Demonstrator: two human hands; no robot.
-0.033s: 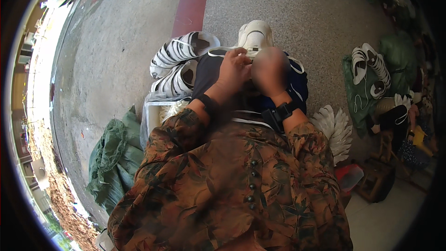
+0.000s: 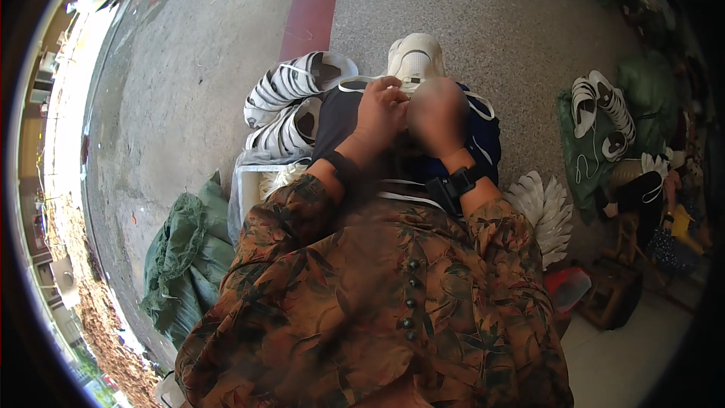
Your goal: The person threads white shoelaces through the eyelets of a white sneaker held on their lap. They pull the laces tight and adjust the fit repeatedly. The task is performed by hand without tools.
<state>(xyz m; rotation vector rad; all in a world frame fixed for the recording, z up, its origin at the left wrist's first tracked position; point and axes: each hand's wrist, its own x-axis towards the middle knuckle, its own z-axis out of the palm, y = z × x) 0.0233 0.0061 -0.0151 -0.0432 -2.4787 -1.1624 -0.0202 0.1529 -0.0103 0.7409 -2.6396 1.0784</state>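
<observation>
Nothing visibly moved | hands (image 2: pixel 381 109) close together at cream shoe (image 2: pixel 416 47) | grip: can't tell

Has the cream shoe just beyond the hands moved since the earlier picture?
No. The cream shoe shows no visible shift either way against the red floor stripe, which lies to its left.

Dark round buttons (image 2: pixel 410 304) dot the brown leaf-print shirt (image 2: pixel 325 287).

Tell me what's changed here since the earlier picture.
Nothing visibly moved, and I see nothing newly gripped or let go, though blur covers the right hand. The left hand stays by the cream shoe; the striped shoes at left lie as before.
</observation>
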